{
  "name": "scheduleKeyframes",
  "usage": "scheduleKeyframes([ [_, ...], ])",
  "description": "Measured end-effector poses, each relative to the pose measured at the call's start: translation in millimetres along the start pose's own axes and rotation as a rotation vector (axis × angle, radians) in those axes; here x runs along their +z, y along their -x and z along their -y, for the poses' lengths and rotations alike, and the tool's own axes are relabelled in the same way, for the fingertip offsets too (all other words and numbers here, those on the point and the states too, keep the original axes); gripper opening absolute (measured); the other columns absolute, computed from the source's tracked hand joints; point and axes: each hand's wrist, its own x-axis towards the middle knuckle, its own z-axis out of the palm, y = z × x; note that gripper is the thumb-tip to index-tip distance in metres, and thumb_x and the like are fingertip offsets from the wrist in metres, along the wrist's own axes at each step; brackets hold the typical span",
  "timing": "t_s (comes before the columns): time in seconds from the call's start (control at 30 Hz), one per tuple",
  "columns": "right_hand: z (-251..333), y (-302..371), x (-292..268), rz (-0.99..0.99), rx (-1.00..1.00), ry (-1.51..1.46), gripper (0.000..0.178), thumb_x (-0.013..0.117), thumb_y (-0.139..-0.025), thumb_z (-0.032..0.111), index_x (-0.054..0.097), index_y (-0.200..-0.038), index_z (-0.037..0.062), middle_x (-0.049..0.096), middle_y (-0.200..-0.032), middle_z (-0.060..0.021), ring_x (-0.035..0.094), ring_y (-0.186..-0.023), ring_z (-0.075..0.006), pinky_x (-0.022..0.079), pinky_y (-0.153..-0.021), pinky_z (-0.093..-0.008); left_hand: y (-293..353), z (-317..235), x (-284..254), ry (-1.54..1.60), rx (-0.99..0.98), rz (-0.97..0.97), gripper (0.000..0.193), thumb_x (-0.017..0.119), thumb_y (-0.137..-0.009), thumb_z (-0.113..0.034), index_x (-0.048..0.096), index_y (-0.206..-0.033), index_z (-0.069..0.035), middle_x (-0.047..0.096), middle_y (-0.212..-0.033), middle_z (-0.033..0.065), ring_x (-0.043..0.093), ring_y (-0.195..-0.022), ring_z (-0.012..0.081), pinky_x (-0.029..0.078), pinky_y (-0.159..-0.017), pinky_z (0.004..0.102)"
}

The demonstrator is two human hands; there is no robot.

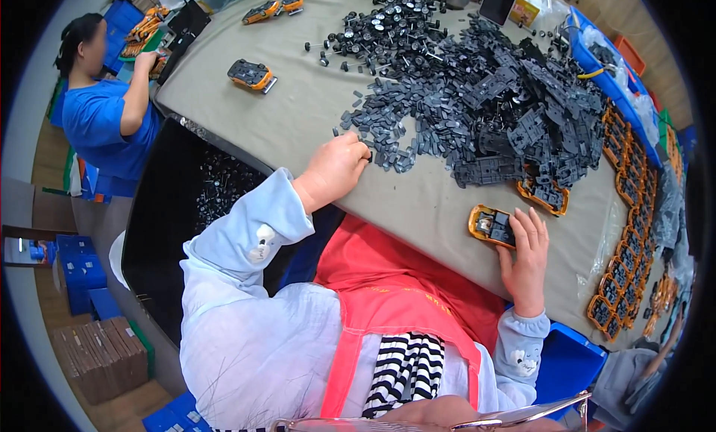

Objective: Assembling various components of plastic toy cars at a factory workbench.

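My left hand (335,169) is closed at the near edge of a heap of small dark grey plastic pieces (395,126). Its fingers are bent and pressed together, and whatever they pinch is too small or hidden to name. At the table's front edge, my right hand (528,257) has its thumb and fingers around one end of an orange toy car body (490,225). The underside of that body faces up, with black parts inside. Just beyond it, a second orange car body (544,196) lies partly under the black chassis pile (514,111).
Wheel axles (391,29) are heaped at the back. An assembled toy car (252,76) lies at the left. Rows of orange car bodies (626,246) line the right side, beside a blue tray (611,74). A black bin (160,231) adjoins the table; a co-worker (108,111) is beyond it.
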Motion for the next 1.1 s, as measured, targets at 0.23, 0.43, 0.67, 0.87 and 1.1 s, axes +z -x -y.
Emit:
scheduleKeyframes([
  [0.23,18.5,-18.0,14.4,0.031,-0.067,-0.17,0.059,0.075,-0.072,-0.002,0.058,-0.128,0.0027,0.056,-0.137,-0.0141,0.047,-0.131,-0.0393,0.041,-0.108,-0.0465,-8.9,-13.8,4.2,-0.143,0.009,-0.05,0.011,0.066,-0.084,-0.013,0.065,-0.085,-0.002,0.061,-0.089,0.0133,0.064,-0.089,0.0334,0.054,-0.079,0.043],
  [0.43,14.7,-32.1,24.9,0.054,-0.089,-0.234,0.061,0.077,-0.069,0.0,0.058,-0.127,0.0027,0.057,-0.135,-0.014,0.049,-0.129,-0.0391,0.043,-0.106,-0.0459,-18.0,-1.4,5.8,-0.151,0.087,0.041,0.007,0.064,-0.083,-0.01,0.064,-0.085,-0.003,0.06,-0.091,0.0133,0.062,-0.088,0.0326,0.053,-0.078,0.0409],
  [0.67,3.1,-50.5,35.4,0.102,-0.22,-0.283,0.057,0.077,-0.07,0.003,0.06,-0.124,0.0034,0.058,-0.134,-0.0123,0.05,-0.129,-0.037,0.044,-0.106,-0.0456,-31.9,-44.0,14.9,0.008,0.677,0.062,0.012,0.066,-0.078,-0.008,0.064,-0.09,-0.004,0.057,-0.085,0.0085,0.06,-0.081,0.0263,0.052,-0.069,0.0367],
  [0.87,2.7,-60.4,37.3,0.123,-0.269,-0.29,0.053,0.076,-0.072,0.004,0.061,-0.123,0.0031,0.058,-0.133,-0.0113,0.049,-0.129,-0.036,0.043,-0.107,-0.0456,-55.9,-54.5,31.9,0.008,1.006,0.25,0.014,0.062,-0.078,-0.013,0.063,-0.091,-0.007,0.054,-0.093,0.0056,0.057,-0.085,0.0233,0.05,-0.071,0.0342],
  [1.1,-2.1,-66.6,35.8,0.128,-0.273,-0.32,0.052,0.076,-0.073,0.006,0.061,-0.122,0.0026,0.059,-0.131,-0.0109,0.05,-0.129,-0.0352,0.042,-0.107,-0.0456,-81.1,-59.5,29.8,-0.006,1.109,0.508,0.013,0.062,-0.079,-0.014,0.063,-0.09,-0.007,0.053,-0.096,0.0052,0.055,-0.088,0.0231,0.05,-0.074,0.034],
])
